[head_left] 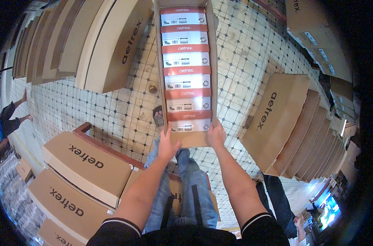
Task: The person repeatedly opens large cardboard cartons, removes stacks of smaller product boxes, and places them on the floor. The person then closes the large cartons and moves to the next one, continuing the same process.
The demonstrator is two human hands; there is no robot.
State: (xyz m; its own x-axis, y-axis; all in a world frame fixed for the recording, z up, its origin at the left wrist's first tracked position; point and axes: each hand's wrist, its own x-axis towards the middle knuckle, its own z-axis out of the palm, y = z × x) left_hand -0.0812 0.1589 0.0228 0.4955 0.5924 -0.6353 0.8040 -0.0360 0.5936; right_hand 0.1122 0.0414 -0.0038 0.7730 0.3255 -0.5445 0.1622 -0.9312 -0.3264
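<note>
Head view. Black knit-looking sleeves [118, 229] with a pale edge stripe nearest camera, bottom of frame; bare forearms run up to centre. Faded blue denim legs between them.

Held item: one long carton [194, 140], brown corrugated cardboard, narrow and open-topped, upper centre of frame. Inside, one column of smooth shoe boxes [186, 82]; count = 6 visible ends, each white with an orange-red band.

Grip: left hand [169, 143] partly closed on the carton's near left corner, thumb along the near face; right hand [216, 134] curled round the near right corner. Both touch cardboard; undersides of fingers hidden.

Surroundings: glossy off-white tile floor [141, 96] with small dark diamond insets. Tan cartons [88, 164], flat-faced, 3 at lower left; reddish-brown rail [108, 142] beside them. Leaning carton rows: 2, upper left [108, 49] and right [276, 119], exact number per row unclear.
</note>
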